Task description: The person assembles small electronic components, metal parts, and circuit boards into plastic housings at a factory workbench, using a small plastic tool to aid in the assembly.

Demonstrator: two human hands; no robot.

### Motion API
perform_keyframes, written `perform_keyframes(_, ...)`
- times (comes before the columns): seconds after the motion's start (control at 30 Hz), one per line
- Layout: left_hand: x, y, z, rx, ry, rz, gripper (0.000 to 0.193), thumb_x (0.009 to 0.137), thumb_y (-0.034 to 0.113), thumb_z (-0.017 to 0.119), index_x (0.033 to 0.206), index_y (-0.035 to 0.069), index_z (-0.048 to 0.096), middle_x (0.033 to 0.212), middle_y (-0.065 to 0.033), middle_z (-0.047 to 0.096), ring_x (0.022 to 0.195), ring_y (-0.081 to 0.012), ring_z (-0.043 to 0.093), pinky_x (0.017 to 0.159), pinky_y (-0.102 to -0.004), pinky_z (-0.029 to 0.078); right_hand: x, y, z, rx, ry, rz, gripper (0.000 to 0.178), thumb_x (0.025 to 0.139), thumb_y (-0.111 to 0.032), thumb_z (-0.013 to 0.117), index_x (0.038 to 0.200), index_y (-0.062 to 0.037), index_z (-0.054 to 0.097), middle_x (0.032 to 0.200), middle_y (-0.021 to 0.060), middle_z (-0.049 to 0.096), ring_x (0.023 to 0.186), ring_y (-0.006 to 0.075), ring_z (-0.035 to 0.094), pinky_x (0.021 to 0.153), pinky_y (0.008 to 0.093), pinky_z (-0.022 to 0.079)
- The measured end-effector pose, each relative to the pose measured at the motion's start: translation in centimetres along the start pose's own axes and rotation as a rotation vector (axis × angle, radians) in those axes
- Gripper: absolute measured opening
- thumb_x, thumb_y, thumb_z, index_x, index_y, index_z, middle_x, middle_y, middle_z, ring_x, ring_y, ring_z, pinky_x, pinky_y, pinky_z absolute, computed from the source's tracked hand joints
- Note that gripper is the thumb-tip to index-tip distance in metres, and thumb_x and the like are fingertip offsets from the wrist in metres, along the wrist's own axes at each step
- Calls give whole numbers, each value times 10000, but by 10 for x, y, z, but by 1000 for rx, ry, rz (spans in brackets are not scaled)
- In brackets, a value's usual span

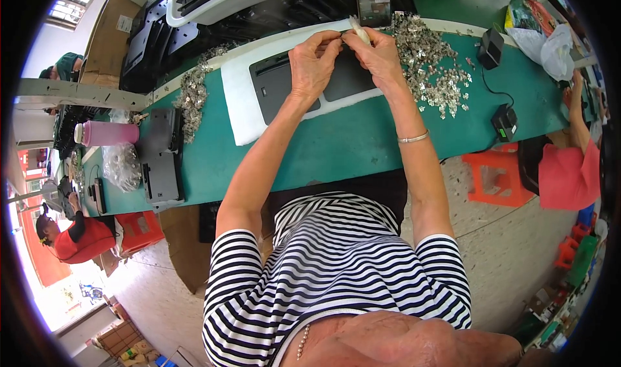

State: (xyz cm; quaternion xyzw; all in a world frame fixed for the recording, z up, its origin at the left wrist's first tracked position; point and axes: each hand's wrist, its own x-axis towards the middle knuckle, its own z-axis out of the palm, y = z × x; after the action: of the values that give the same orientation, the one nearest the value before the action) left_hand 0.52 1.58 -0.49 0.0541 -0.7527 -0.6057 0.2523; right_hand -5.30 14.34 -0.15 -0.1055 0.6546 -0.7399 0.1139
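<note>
My left grip [312, 64] and right grip [377, 56] are pinched closed side by side, anything held there too small to make out, over a dark panel [275, 95] on a white pad [238, 118] on the green bench [210, 173].

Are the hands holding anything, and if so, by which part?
Cannot be told: the left hand and right hand curl close together, hiding any small piece; a pale, slim item at the right hand may be held or worn.

The hands [312, 64] hide part of the dark panel [346, 82]; the bit [341, 38] pinched between them is much too small to tell.
</note>
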Motion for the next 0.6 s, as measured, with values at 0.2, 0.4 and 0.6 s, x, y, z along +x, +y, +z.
perform_keyframes(0.2, 11, -1, -11, -246, -74, -221, 198, 913, 70, 654, 1070, -45, 689, 930, -110, 720, 820, -147, 691, 766, -251, 568, 2, 5, -18, -9, -3, -12, 222, 836, -245, 726, 789, -30, 700, 623, -86, 507, 553, 12, 399, 472, 217, 294)
perform_keyframes(0.4, 17, 0, -28, -379, -101, -384, 248, 909, 92, 674, 1109, -54, 668, 984, -144, 714, 844, -172, 690, 791, -268, 580, -2, 10, -31, -105, -41, -3, 216, 881, -264, 726, 815, -61, 693, 638, -81, 521, 523, -5, 388, 448, 194, 269)
perform_keyframes(0.6, 22, -11, -26, -40, -163, -171, 175, 894, 87, 680, 1037, -5, 723, 923, -75, 727, 825, -113, 668, 733, -227, 525, -1, 21, -38, -168, -77, -87, 215, 892, -258, 715, 856, -47, 710, 650, -83, 525, 586, -8, 411, 492, 191, 293)
